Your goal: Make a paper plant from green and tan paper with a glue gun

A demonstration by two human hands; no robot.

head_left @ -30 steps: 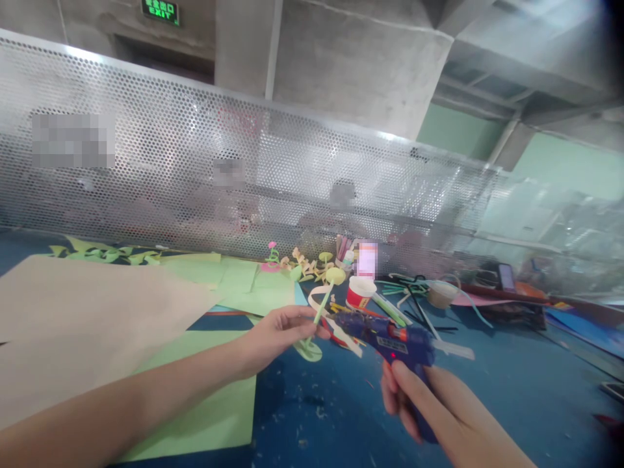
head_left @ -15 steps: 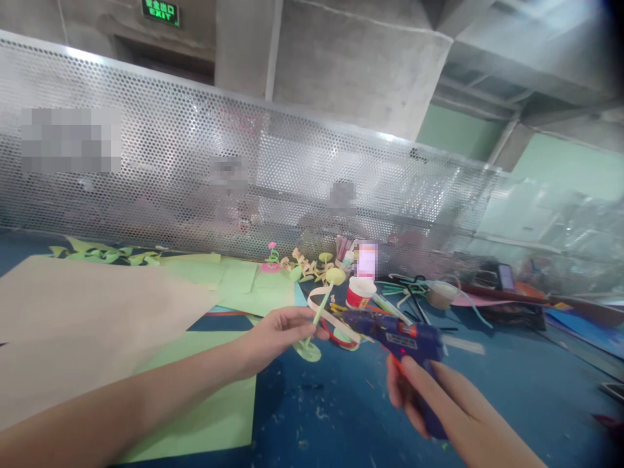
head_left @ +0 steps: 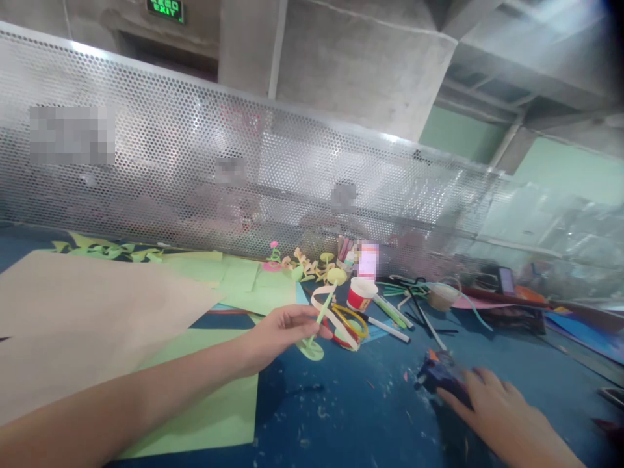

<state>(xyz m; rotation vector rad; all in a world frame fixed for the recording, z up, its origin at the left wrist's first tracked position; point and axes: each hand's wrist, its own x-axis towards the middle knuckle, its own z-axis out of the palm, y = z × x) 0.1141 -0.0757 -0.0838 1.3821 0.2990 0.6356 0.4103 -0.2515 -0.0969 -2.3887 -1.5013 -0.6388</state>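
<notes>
The right hand (head_left: 492,403) is laid palm-down on the blue counter (head_left: 361,416) at the lower right, its fingers spread loosely over the dark blue glue gun (head_left: 441,378), which lies on the counter with its tip toward the left; whether the gun is actually gripped cannot be told, as the hand is blurred. The left arm is stretched forward from the lower left, and the left hand (head_left: 280,328) is pinched shut on the thin stem of a pale green paper flower (head_left: 322,312). The stem is held tilted, with a round green disc at its lower end just above the counter and a yellowish round head at its upper end.

Under the left forearm a light green sheet of paper (head_left: 214,416) is spread flat, and a large tan sheet (head_left: 82,318) lies to the left of it. Just beyond the flower, curled strips of paper (head_left: 348,322) are piled, and a white marker (head_left: 387,329) lies beside them. Farther back a red and white paper cup (head_left: 361,294) stands upright among loose straws and scraps. The counter is closed off at the back by a perforated metal screen (head_left: 195,162).
</notes>
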